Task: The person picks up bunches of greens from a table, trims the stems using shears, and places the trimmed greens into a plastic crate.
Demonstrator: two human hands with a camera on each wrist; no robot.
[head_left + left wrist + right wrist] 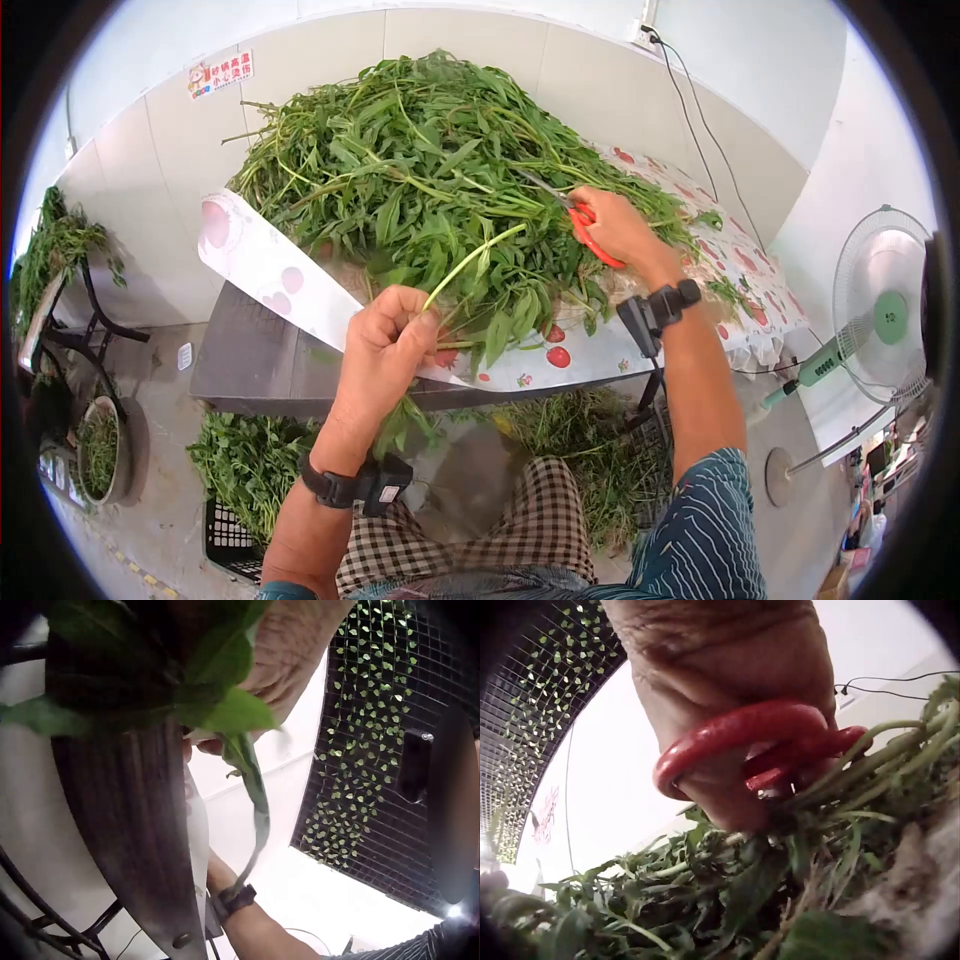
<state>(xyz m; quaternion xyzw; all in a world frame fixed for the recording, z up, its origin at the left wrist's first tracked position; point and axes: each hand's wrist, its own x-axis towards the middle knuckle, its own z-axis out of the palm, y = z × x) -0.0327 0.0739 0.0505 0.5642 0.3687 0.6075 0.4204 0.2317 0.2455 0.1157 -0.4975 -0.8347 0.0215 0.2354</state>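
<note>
In the head view my left hand [382, 345] pinches a pale green leafy stem [470, 258] between thumb and fingers at the table's front edge. Leaves hang below that hand, and in the left wrist view they [232, 712] cover part of it. My right hand [622, 232] grips red-handled scissors [590, 238], with fingers through the loops, over the right side of a big heap of leafy greens [400, 150]. The metal blades [543, 184] point left into the heap. Close up in the right wrist view, the red loops [739, 735] sit right above the stems.
The heap lies on a dark table [260, 350] covered with a fruit-print cloth [285, 275]. Below stand a black crate [225, 535] of greens and more cut plants [590, 450]. A fan [885, 315] stands at right, a round tub [100, 450] at left.
</note>
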